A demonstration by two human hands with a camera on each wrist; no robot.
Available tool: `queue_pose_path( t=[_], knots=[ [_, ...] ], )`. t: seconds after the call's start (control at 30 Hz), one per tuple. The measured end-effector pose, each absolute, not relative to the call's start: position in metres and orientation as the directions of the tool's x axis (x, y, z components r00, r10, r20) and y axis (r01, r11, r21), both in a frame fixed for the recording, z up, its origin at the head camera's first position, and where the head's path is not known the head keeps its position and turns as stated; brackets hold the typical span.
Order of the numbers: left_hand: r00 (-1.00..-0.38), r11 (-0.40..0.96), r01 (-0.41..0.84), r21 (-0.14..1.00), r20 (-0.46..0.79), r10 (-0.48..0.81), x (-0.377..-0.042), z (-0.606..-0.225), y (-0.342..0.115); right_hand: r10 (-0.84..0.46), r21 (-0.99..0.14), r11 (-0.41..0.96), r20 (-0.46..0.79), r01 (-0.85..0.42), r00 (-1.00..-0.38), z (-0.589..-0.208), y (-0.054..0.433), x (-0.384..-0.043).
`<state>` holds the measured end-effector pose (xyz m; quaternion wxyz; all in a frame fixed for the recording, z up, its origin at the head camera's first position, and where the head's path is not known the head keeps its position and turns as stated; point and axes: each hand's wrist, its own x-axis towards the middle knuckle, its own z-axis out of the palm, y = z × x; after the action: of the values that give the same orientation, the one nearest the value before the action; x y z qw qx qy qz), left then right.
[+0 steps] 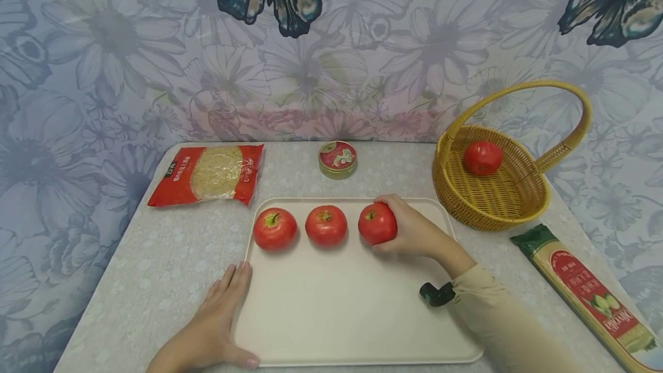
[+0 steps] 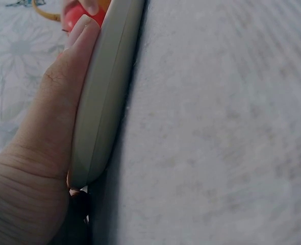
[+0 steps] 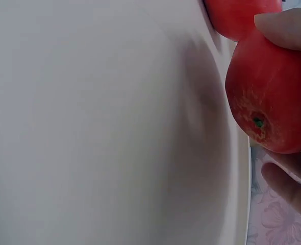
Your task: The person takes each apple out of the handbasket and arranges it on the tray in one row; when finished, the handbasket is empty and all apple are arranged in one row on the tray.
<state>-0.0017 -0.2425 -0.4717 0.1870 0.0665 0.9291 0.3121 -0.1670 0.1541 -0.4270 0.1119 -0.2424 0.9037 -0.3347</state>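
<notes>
My right hand (image 1: 414, 231) grips a red tomato (image 1: 377, 224) at the right end of a row, close over the far part of the cream tray (image 1: 331, 309). In the right wrist view the thumb lies across the held tomato (image 3: 273, 92), and its shadow falls on the tray. Two more tomatoes rest on the tray to its left, a middle one (image 1: 326, 226) and a left one (image 1: 275, 228). With its fingers extended, my left hand (image 1: 214, 315) rests along the tray's left edge. Its thumb lies at the near left corner, against the rim (image 2: 102, 97) in the left wrist view.
Back right stands a yellow wicker basket (image 1: 492, 206) with a tall handle and one tomato (image 1: 483, 158) inside. A noodle packet (image 1: 590, 298) lies right of the tray. Behind it are a round tin (image 1: 338, 159) and a red food bag (image 1: 209, 174).
</notes>
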Motion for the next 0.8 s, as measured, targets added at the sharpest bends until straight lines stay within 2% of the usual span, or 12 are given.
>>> queue_pose_path(
  t=[0.4,0.8],
  knots=[
    [-0.931,0.791,0.057,0.609,-0.254,0.263,0.0004,-0.4703,-0.2427,-0.477,-0.652,0.684,-0.061,-0.327,-0.877,-0.4313,0.1533,-0.1675],
    [-0.932,0.792,0.074,0.606,-0.241,0.271,0.0005,-0.4697,-0.2423,-0.469,-0.722,0.645,-0.115,-0.251,-0.876,-0.4322,0.1537,-0.1639]
  ],
)
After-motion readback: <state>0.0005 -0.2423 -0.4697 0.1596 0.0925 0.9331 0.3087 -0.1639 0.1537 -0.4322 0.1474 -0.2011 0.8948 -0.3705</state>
